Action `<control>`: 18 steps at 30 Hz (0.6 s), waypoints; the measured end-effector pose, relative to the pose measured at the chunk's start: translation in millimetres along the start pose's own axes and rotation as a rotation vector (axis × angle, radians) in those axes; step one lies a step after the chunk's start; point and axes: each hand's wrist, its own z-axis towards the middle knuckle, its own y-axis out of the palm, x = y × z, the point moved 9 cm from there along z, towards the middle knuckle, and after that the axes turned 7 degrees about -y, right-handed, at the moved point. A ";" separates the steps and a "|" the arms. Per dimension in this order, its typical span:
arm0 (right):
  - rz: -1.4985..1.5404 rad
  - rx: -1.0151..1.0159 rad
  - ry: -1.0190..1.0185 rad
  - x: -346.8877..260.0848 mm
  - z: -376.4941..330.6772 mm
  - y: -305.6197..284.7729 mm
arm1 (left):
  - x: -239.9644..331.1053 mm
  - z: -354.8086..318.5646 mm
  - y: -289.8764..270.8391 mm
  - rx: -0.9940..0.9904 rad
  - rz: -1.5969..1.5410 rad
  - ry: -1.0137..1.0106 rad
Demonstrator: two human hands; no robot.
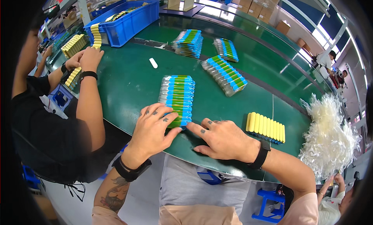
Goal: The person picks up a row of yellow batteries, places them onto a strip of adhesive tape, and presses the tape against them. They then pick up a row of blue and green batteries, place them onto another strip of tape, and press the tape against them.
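blue-and-green ribbed pack (179, 93), clear at left, lies on the green table (128, 97).

I see a lane over the green surface (215, 110) mid-frame, between the blue-green pack (180, 93) and the yellow row (266, 125) at right; the right hand (225, 139) fills its lower end, a slanted pack (227, 74) its upper. Upper left, a blue bin (134, 29) blocks the way; at far right, a heap of strips (328, 135).
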 end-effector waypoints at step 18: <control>0.101 -0.192 0.136 8.7 15.2 14.0 | -73.9 7.6 -139.3 0.857 -1.224 -0.380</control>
